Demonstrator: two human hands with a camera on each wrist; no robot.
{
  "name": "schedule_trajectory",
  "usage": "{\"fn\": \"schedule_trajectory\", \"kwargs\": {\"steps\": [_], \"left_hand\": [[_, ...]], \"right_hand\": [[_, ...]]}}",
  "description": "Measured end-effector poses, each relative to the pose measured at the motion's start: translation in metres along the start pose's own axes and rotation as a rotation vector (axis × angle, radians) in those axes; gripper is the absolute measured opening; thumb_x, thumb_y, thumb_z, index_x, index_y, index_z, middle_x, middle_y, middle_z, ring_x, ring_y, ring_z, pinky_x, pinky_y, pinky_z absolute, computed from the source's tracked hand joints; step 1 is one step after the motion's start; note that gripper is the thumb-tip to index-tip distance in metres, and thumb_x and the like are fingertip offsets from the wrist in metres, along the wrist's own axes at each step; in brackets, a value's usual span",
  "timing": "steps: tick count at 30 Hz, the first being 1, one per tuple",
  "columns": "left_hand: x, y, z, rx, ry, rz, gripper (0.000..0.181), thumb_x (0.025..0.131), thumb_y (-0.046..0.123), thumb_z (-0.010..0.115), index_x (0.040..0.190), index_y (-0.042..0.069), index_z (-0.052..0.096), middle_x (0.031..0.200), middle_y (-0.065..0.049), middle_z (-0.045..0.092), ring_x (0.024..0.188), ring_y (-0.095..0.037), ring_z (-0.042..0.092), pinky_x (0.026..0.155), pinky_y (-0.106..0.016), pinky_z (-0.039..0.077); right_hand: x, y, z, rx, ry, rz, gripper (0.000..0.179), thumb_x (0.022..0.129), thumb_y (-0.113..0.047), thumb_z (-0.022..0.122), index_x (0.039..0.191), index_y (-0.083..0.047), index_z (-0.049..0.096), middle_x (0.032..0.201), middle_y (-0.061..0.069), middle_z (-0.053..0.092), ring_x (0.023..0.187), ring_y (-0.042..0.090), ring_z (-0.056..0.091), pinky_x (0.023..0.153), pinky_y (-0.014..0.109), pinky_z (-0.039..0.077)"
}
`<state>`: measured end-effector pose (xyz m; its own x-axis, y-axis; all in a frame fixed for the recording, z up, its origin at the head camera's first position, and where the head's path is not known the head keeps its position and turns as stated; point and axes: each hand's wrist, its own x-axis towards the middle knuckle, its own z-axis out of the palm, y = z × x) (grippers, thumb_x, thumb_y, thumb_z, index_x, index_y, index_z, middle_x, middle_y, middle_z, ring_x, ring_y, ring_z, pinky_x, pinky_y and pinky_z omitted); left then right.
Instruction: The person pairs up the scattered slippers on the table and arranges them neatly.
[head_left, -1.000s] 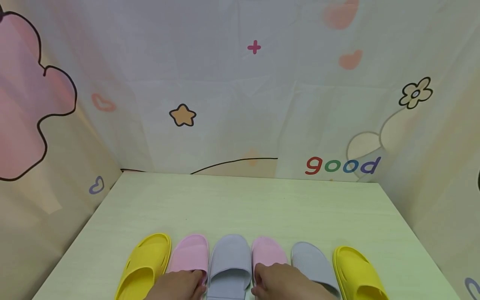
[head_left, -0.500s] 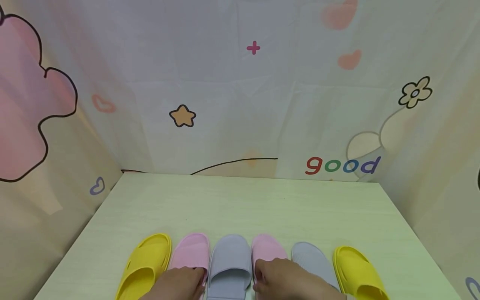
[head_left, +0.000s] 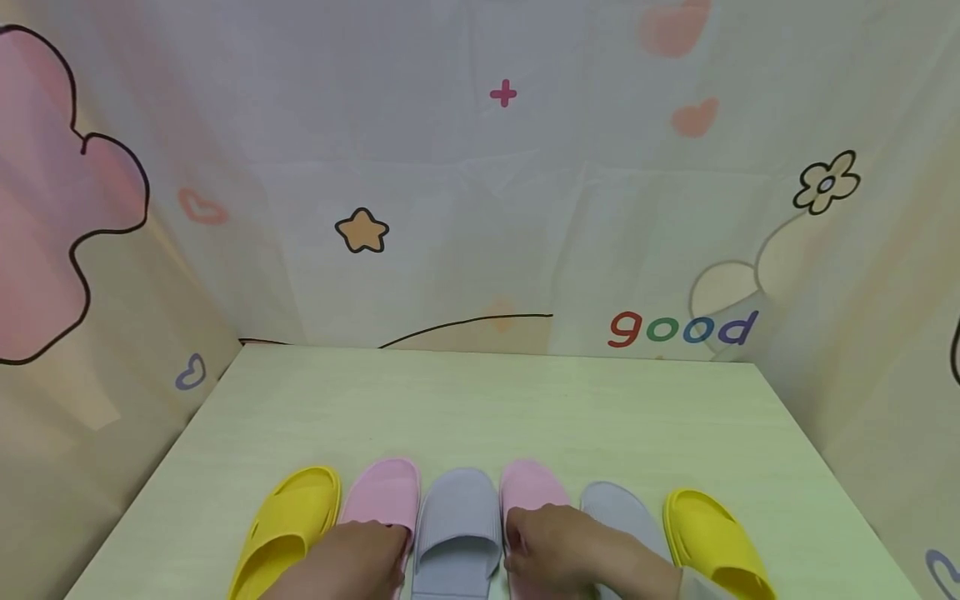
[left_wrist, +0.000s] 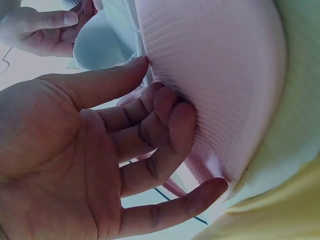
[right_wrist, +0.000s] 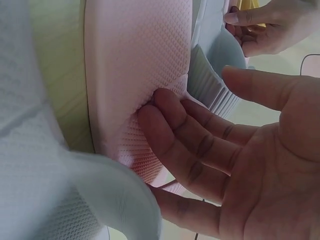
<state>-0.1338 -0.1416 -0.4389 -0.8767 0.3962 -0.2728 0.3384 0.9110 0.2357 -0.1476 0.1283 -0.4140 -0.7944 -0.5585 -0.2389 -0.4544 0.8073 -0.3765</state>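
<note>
Two pink slippers lie on either side of a grey slipper (head_left: 459, 504). My left hand (head_left: 352, 554) is at the opening of the left pink slipper (head_left: 382, 487), fingers curled in under its strap. In the left wrist view the thumb touches the strap edge of that pink slipper (left_wrist: 220, 65). My right hand (head_left: 558, 546) holds the right pink slipper (head_left: 531, 483) in the same way. The right wrist view shows bent fingertips tucked at the strap edge of this pink slipper (right_wrist: 140, 55), with the thumb apart from it. Both slippers' heels are hidden or out of frame.
Another grey slipper (head_left: 618, 507) lies just right of my right hand. Yellow slippers end the row, one at the left (head_left: 300, 508) and one at the right (head_left: 712, 533). The pale table (head_left: 480, 400) reaches back to a printed curtain (head_left: 450, 167).
Both pink slippers have slid a little forward, away from me, with my hands on them. The grey and yellow slippers have stayed in place.
</note>
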Motion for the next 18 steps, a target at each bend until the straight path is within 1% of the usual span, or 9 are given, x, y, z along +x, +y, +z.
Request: {"fn": "schedule_trajectory", "kwargs": {"steps": [2, 8, 13, 15, 18], "left_hand": [[0.002, 0.000, -0.001, 0.000, -0.010, -0.005, 0.016, 0.083, 0.023, 0.069, 0.077, 0.020, 0.055, 0.062, 0.007, 0.049, 0.054, -0.013, 0.045, 0.055, -0.030, 0.039], [0.006, -0.001, -0.006, -0.011, -0.021, 0.005, 0.015, 0.086, 0.023, 0.068, 0.078, 0.020, 0.055, 0.064, 0.006, 0.050, 0.056, -0.015, 0.046, 0.056, -0.031, 0.040], [0.011, 0.000, -0.013, -0.046, -0.083, -0.032, 0.012, 0.089, 0.026, 0.067, 0.083, 0.019, 0.059, 0.069, 0.004, 0.053, 0.061, -0.016, 0.048, 0.061, -0.033, 0.044], [0.013, 0.000, -0.014, -0.042, -0.083, -0.024, 0.012, 0.089, 0.026, 0.067, 0.084, 0.019, 0.059, 0.070, 0.004, 0.054, 0.062, -0.016, 0.048, 0.062, -0.034, 0.045], [0.015, -0.001, -0.015, -0.026, -0.054, 0.008, 0.012, 0.088, 0.025, 0.066, 0.083, 0.018, 0.058, 0.070, 0.004, 0.054, 0.062, -0.015, 0.048, 0.061, -0.034, 0.044]], "right_hand": [[0.001, 0.000, -0.001, -0.003, -0.002, 0.001, 0.017, 0.085, -0.034, 0.067, 0.085, -0.021, 0.057, 0.067, -0.010, 0.054, 0.062, 0.008, 0.051, 0.058, 0.029, 0.041], [0.005, 0.002, -0.003, 0.011, -0.025, 0.010, 0.018, 0.084, -0.034, 0.068, 0.086, -0.020, 0.057, 0.069, -0.011, 0.054, 0.065, 0.008, 0.050, 0.061, 0.028, 0.042], [0.008, 0.004, -0.005, 0.021, -0.036, 0.008, 0.020, 0.082, -0.034, 0.070, 0.086, -0.020, 0.056, 0.070, -0.010, 0.054, 0.066, 0.009, 0.050, 0.062, 0.028, 0.042], [0.009, 0.004, -0.007, 0.020, -0.040, 0.004, 0.020, 0.082, -0.033, 0.071, 0.087, -0.020, 0.056, 0.070, -0.010, 0.054, 0.067, 0.009, 0.051, 0.062, 0.028, 0.042], [0.010, 0.005, -0.009, 0.020, -0.045, 0.005, 0.019, 0.081, -0.032, 0.070, 0.087, -0.020, 0.057, 0.071, -0.010, 0.055, 0.067, 0.009, 0.052, 0.063, 0.028, 0.043]]}}
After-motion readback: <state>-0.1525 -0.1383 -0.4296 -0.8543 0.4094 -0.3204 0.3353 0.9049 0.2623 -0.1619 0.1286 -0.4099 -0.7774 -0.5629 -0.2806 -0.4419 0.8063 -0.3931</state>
